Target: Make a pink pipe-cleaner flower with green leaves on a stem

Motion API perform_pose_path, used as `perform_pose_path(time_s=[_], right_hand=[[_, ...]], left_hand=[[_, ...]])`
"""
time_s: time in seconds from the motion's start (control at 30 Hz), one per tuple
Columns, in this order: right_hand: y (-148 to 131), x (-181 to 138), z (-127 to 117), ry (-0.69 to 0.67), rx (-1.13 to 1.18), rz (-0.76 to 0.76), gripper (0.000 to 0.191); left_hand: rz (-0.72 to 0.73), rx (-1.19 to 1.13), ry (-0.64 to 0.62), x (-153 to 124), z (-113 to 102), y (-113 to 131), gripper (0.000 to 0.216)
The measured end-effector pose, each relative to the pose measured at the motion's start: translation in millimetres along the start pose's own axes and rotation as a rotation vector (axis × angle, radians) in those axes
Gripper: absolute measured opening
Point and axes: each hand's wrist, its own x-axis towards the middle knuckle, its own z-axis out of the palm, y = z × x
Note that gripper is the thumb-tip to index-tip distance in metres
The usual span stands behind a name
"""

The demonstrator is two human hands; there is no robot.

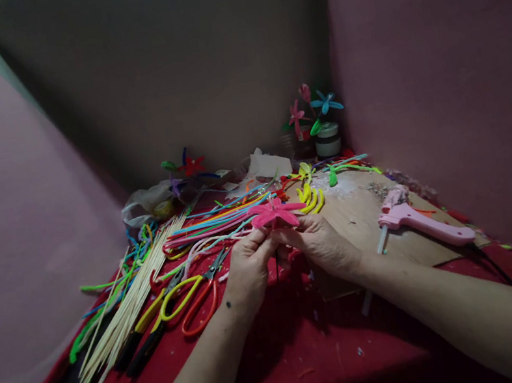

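I read no words or numbers on my desk (314, 353). The pink flower (274, 213) in my fingers (257, 241) and the glue gun (420, 222) show none.

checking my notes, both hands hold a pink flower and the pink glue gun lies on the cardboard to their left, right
Not quite: the glue gun lies on the cardboard to their right, as the head view shows. The left hand and right hand do hold the pink flower.

Both hands, left hand (248, 265) and right hand (321, 245), pinch a pink flower (274, 213) above the red cloth (285, 358).
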Motion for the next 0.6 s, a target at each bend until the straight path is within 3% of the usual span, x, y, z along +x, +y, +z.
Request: perform_pose_path(time_s=[0.17, 0.4, 0.6], right_hand=[[-4, 2, 2, -0.104, 0.043, -0.014, 0.041], [1, 6, -4, -0.003, 0.032, -0.022, 0.029], [6, 2, -5, -0.102, 0.153, 0.055, 0.019]], left_hand=[[-0.06, -0.203, -0.067, 3, -6, -7, 0.025], [-0.097, -0.414, -0.129, 1, -8, -7, 0.024], [-0.131, -0.49, -0.268, 1, -11, -5, 0.033]])
